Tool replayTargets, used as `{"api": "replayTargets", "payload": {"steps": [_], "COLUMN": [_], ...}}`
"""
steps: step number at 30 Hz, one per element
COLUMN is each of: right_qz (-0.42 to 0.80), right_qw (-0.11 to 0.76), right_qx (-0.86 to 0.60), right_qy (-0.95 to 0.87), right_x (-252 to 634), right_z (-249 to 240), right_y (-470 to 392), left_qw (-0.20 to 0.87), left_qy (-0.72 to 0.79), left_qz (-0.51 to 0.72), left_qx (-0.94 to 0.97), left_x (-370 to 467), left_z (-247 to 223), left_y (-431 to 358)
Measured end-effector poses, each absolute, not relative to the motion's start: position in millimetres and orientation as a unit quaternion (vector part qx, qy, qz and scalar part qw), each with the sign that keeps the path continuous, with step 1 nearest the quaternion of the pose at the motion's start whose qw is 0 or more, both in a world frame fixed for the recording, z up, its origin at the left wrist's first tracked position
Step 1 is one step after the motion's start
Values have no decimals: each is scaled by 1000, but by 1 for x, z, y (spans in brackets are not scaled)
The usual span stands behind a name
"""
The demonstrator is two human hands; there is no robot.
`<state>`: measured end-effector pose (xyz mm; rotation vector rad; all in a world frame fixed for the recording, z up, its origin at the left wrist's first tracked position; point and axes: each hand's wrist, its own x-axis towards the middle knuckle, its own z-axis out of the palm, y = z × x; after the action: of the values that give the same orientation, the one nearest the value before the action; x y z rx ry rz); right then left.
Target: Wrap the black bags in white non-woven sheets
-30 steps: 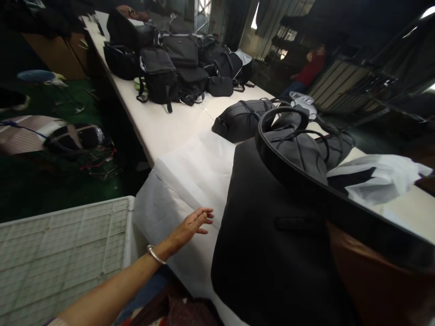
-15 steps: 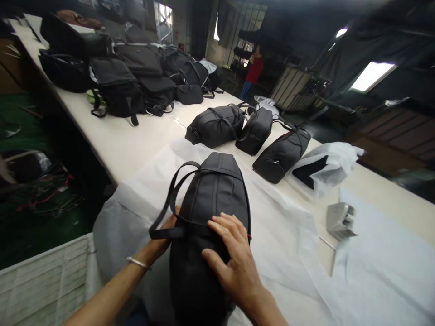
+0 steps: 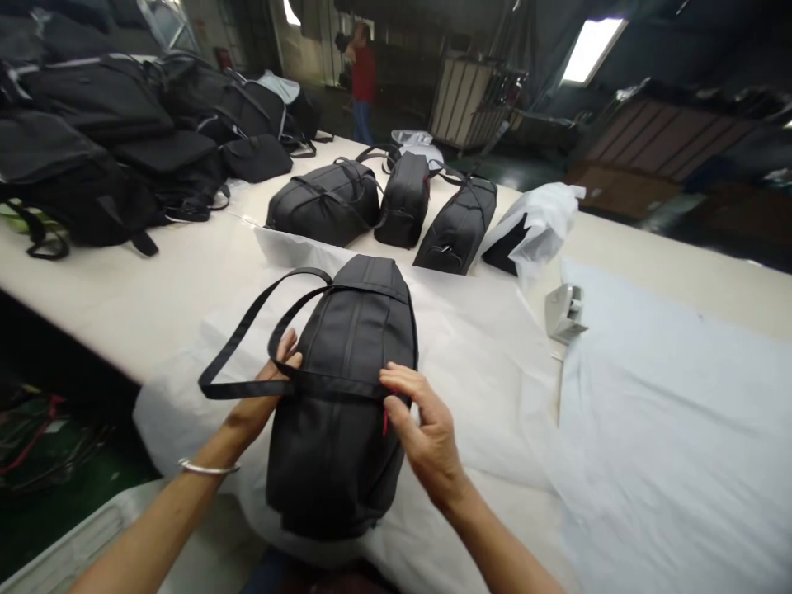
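Black bag (image 3: pixel 334 470) between left grip (image 3: pixel 260 406) and right grip (image 3: pixel 431 437), long axis running forward. Right nearer red pull (image 3: pixel 385 422). Touching sides; can't tell if 1 or both clenched.

The black bag (image 3: pixel 346 429) looks matt, its straps (image 3: pixel 235 388) smooth and leather-like. Beneath the bag, a thin, creased, papery sheet (image 3: pixel 470 363); right of it, wrinkled cloth-like covering (image 3: pixel 674 429); left, a shiny metal bracelet (image 3: pixel 207 469) and smooth, matt bench (image 3: pixel 92 289).
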<state>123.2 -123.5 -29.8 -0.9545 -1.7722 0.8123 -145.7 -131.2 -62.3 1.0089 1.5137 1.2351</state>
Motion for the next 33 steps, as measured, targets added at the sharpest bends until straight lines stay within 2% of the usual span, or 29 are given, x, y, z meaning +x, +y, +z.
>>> {"api": "replayTargets", "payload": {"steps": [2,4,7,10,13,16,20,23,26,30,33], "right_qz": [255,98,-103,-151,-124,-68,156,302,393,435,334], "right_qw": [461,436,313,208,199,319,457,499,503,523,522], "right_qx": [-473,-543,-637,-720,-756,-701,-521,-399,-333,-358,-398], "right_qy": [-706,-710,-697,-645,-611,-635,-704,-707,-694,-639,-676], "right_x": [179,247,350,422,437,396,291,214,158,113,96], "right_z": [-48,-76,-127,-167,-176,-149,-77,-15,39,82,94], "right_y": [-122,-128,-147,-164,-161,-142,-122,-118,-115,-103,-89], "left_qw": [446,465,495,492,452,419,278,214,250,263,237], "left_qy": [610,604,590,594,608,596,637,629,586,561,538], "left_qz": [495,467,440,496,571,597,552,509,451,377,339], "left_qx": [429,448,461,399,316,335,460,547,625,688,734], "left_x": [-155,-166,-170,-146,-108,-84,-81,-76,-56,-31,-26], "left_z": [-50,-35,-14,2,9,13,28,52,74,76,68], "left_y": [-141,-156,-173,-163,-130,-108,-118,-131,-131,-122,-119]}}
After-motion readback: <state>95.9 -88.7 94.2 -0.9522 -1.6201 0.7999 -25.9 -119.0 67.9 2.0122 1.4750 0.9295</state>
